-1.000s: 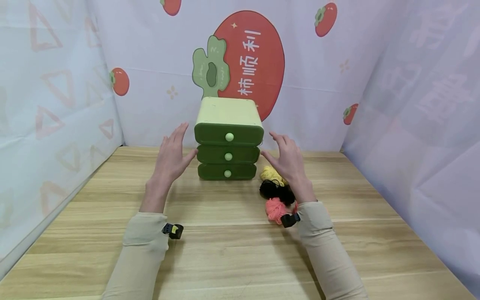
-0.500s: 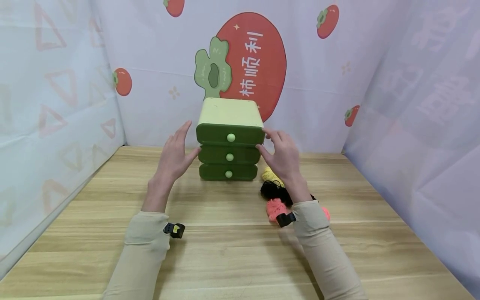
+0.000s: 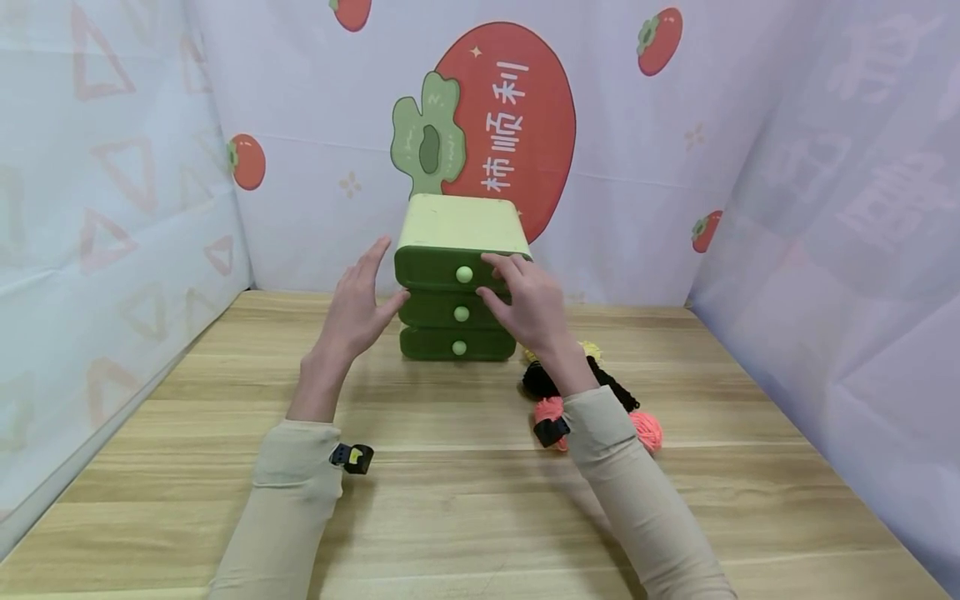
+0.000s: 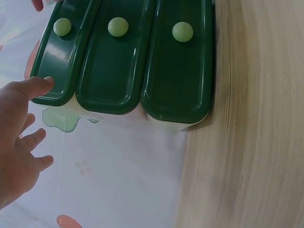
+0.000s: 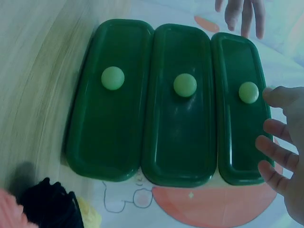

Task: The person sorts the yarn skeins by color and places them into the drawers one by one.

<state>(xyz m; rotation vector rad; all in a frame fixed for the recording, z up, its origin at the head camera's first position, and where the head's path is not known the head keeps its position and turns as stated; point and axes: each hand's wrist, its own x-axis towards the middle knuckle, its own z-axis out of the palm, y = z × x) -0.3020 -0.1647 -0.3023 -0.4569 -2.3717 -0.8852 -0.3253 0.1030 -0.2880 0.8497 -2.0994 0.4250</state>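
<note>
A small chest of drawers [image 3: 462, 223] has a cream body and three dark green drawer fronts, each with a round pale green knob. All three drawers look closed. My left hand [image 3: 352, 308] is held at the chest's left side, fingers extended and thumb near the top drawer's corner; contact cannot be told. In front of the right part of the top drawer [image 5: 240, 128], my right hand [image 3: 534, 304] hovers with loosely bent fingers. Its thumb points towards the top knob [image 5: 248, 92], with a gap between them.
Balls of yarn lie on the wooden table [image 3: 450, 517] right of the chest: yellow [image 3: 592, 350], black [image 3: 617, 388] and pink [image 3: 647, 431]. My right forearm partly covers them. A white cloth with printed persimmons hangs behind, and cloth walls stand at both sides.
My right hand has moved left, from beside the chest to in front of the top drawer, uncovering more yarn. The left hand has shifted only slightly. The drawers look the same.
</note>
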